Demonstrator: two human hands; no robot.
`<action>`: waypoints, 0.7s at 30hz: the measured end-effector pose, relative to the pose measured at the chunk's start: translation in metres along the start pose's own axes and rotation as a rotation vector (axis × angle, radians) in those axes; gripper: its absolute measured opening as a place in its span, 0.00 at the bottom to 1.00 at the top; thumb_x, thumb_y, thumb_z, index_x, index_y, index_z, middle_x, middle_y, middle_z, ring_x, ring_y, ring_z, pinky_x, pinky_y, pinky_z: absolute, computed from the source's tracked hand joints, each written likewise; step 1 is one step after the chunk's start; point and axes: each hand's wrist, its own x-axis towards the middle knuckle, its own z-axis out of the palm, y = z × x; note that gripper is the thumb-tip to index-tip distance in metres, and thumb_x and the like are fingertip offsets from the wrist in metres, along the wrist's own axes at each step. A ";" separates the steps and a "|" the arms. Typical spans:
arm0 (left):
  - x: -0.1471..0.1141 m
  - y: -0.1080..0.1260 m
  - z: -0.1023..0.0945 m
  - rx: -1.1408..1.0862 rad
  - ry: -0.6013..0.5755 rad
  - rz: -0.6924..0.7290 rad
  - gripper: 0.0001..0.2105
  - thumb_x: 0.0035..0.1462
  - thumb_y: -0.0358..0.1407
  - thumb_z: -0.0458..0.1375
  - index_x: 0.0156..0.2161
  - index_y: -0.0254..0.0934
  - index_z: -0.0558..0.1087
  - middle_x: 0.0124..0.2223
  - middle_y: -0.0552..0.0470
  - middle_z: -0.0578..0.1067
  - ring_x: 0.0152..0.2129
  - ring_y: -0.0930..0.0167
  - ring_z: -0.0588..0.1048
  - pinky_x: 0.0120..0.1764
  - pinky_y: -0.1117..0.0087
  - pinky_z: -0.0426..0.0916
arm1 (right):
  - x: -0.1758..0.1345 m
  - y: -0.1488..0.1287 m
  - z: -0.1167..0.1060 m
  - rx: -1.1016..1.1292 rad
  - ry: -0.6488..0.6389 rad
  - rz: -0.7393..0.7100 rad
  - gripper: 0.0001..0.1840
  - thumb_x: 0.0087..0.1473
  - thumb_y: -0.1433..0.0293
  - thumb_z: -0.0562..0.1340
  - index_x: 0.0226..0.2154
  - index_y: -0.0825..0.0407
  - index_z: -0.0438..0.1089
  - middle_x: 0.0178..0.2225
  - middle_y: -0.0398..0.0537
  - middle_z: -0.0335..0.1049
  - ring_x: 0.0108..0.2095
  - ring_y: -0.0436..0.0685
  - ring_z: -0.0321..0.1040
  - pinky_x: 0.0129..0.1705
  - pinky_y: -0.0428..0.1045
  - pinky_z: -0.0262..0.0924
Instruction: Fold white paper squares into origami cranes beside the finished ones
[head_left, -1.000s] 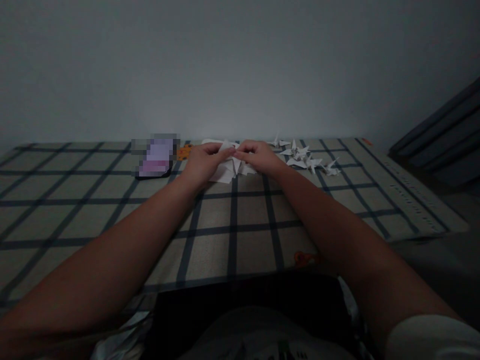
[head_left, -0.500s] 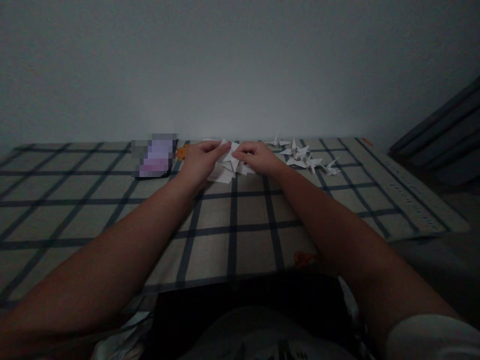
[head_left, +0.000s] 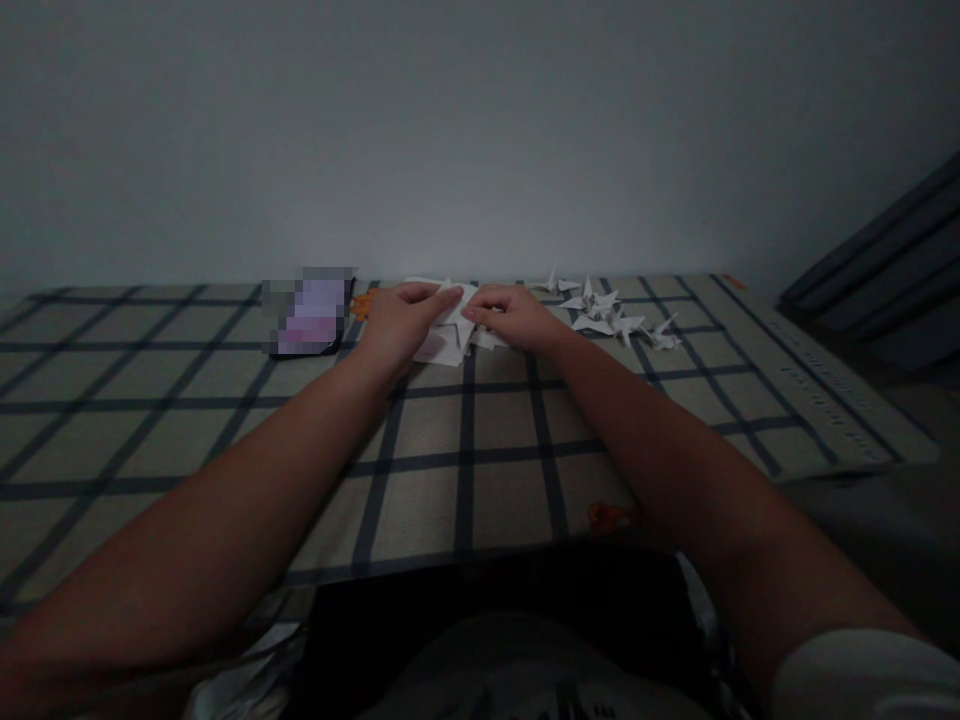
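Observation:
Between my two hands is a folded white paper (head_left: 463,328), with a narrow point aimed toward me. My left hand (head_left: 405,315) pinches its left side, the thumb lying on top. From the other side my right hand (head_left: 514,315) grips it with thumb and bent forefinger. White paper sheets (head_left: 441,348) lie flat on the cloth beneath and around the folded piece. Right of my right hand stand several white paper cranes (head_left: 592,300), grouped close together. The undersides of the folded paper are hidden by my fingers.
A phone (head_left: 319,312) with a blurred-out screen lies to the left of my left hand. A checked tablecloth (head_left: 499,410) covers the table, which backs onto a pale wall (head_left: 480,140). Dark striped fabric (head_left: 885,265) hangs at the far right.
My fingers have shifted very slightly on the folded paper, and its point sits a little further left. The phone and the cranes have stayed where they were.

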 end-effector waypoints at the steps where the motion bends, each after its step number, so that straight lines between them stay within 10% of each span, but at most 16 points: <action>1: 0.000 -0.001 0.000 -0.007 0.001 -0.001 0.15 0.46 0.47 0.72 0.32 0.35 0.82 0.29 0.51 0.79 0.24 0.72 0.72 0.27 0.71 0.64 | 0.000 0.001 0.000 -0.001 0.000 -0.010 0.18 0.57 0.56 0.61 0.29 0.54 0.73 0.33 0.48 0.72 0.36 0.54 0.66 0.47 0.53 0.61; 21: 0.002 -0.002 0.002 -0.079 0.027 0.023 0.17 0.46 0.47 0.72 0.37 0.36 0.82 0.34 0.48 0.82 0.30 0.69 0.77 0.35 0.69 0.72 | 0.001 -0.003 0.003 -0.025 0.059 0.049 0.15 0.57 0.59 0.63 0.30 0.55 0.73 0.32 0.47 0.71 0.35 0.53 0.65 0.45 0.53 0.61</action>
